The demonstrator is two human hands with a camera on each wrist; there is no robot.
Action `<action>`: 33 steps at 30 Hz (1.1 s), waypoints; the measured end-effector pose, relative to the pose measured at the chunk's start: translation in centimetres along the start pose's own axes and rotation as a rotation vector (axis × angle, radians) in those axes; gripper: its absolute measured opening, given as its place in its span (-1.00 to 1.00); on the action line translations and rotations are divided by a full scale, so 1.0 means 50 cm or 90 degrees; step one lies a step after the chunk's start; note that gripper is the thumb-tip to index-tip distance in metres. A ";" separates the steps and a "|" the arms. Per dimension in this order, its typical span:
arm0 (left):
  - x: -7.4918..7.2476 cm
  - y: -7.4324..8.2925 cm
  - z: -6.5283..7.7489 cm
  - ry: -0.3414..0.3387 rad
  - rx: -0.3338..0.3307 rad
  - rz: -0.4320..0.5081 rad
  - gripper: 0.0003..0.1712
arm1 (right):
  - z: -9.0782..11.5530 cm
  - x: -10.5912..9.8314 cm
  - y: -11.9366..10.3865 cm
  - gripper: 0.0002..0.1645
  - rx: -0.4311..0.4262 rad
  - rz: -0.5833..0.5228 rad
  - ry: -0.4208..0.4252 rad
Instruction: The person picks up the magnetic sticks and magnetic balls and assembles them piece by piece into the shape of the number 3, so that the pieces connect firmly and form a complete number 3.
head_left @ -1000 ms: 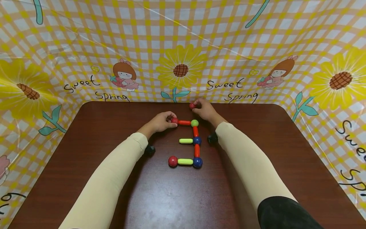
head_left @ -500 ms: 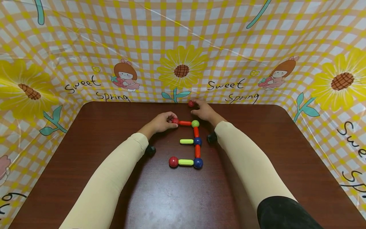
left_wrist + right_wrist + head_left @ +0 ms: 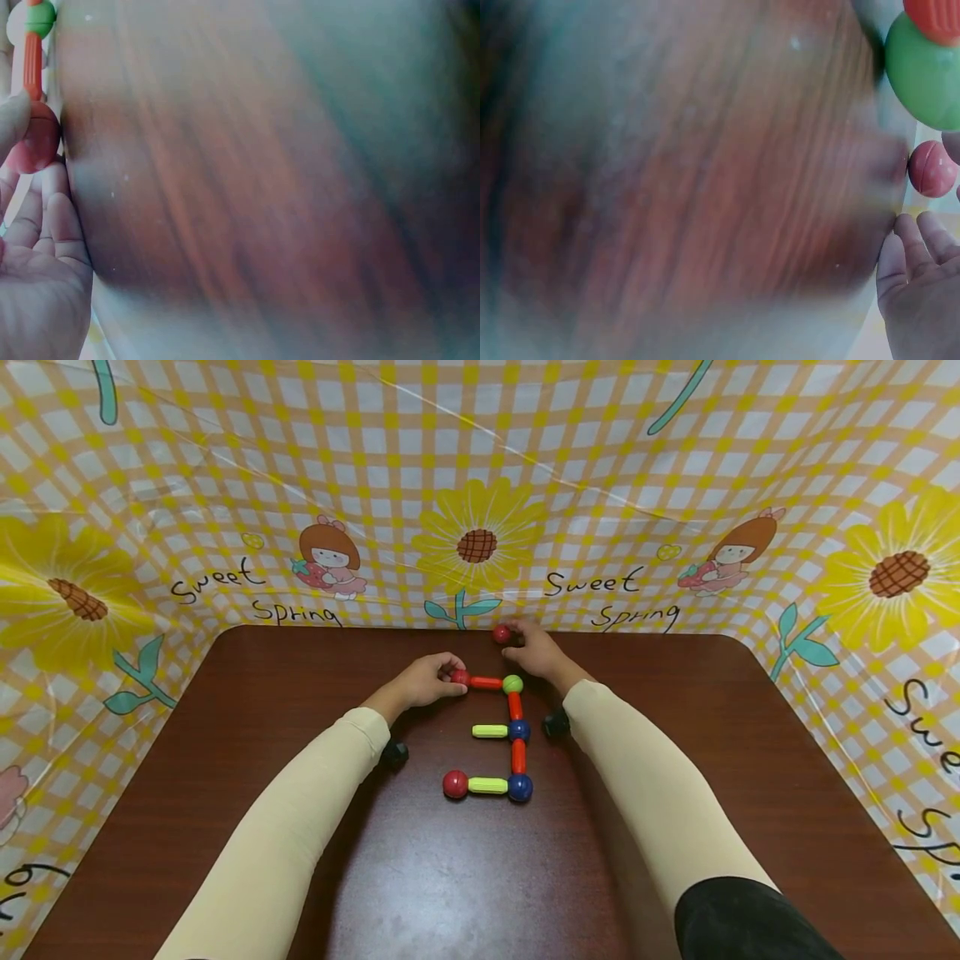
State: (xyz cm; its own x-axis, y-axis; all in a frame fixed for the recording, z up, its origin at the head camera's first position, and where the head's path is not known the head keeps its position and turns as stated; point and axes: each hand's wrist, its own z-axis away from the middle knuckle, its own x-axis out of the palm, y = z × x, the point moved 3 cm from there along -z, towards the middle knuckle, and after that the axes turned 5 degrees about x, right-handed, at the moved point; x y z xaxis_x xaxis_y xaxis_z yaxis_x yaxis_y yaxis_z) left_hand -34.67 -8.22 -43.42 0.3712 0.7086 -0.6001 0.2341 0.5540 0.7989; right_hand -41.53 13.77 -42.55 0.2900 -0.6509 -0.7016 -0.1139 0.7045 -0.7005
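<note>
My left hand [image 3: 420, 681] pinches a red magnetic ball [image 3: 461, 679] between thumb and fingers; the left wrist view shows the thumb on it. A red rod [image 3: 487, 682] joins that ball to a green ball [image 3: 512, 684]. From there, more red rods and two blue balls [image 3: 519, 731] run toward me. One yellow-green rod [image 3: 490, 732] points left from the middle, its end bare. Another [image 3: 487, 786] at the near end leads to a red ball [image 3: 455, 784]. My right hand [image 3: 543, 655] is around a loose red ball [image 3: 501, 633], its fingers spread and apart from it.
The dark brown table [image 3: 480, 877] ends at a checked cloth [image 3: 475, 427] standing upright close behind the loose ball. A black wrist camera [image 3: 395, 754] sits under my left wrist, another [image 3: 557, 722] by my right.
My right hand has loosened its pinch on the loose red ball, which sits slightly farther back and left than a second ago. The left hand keeps its hold.
</note>
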 end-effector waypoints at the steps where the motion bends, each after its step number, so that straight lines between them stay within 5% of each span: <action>1: 0.001 -0.001 0.000 0.000 0.001 0.000 -0.65 | 0.000 0.000 0.001 -0.34 0.000 0.003 -0.001; 7: 0.002 0.004 0.000 0.004 0.010 0.000 -0.64 | 0.005 -0.005 0.007 -0.56 0.000 0.008 0.033; 14: 0.003 0.007 -0.001 0.005 0.010 -0.002 -0.65 | 0.005 0.002 0.000 -0.34 -0.013 0.012 -0.006; 21: 0.004 0.010 -0.002 0.003 0.008 -0.004 -0.64 | 0.010 0.005 0.002 -0.53 -0.007 0.069 -0.007; 33: 0.004 0.003 0.001 0.006 -0.007 0.007 -0.63 | 0.038 0.003 -0.009 -0.50 -0.023 0.022 0.005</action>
State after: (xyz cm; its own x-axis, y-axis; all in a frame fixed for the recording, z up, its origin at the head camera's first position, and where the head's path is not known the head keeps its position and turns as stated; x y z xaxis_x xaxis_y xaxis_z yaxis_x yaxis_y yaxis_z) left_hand -34.52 -8.01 -43.41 0.3652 0.7186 -0.5918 0.2198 0.5512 0.8049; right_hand -39.64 13.90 -42.09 0.2783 -0.6289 -0.7260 -0.1574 0.7158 -0.6803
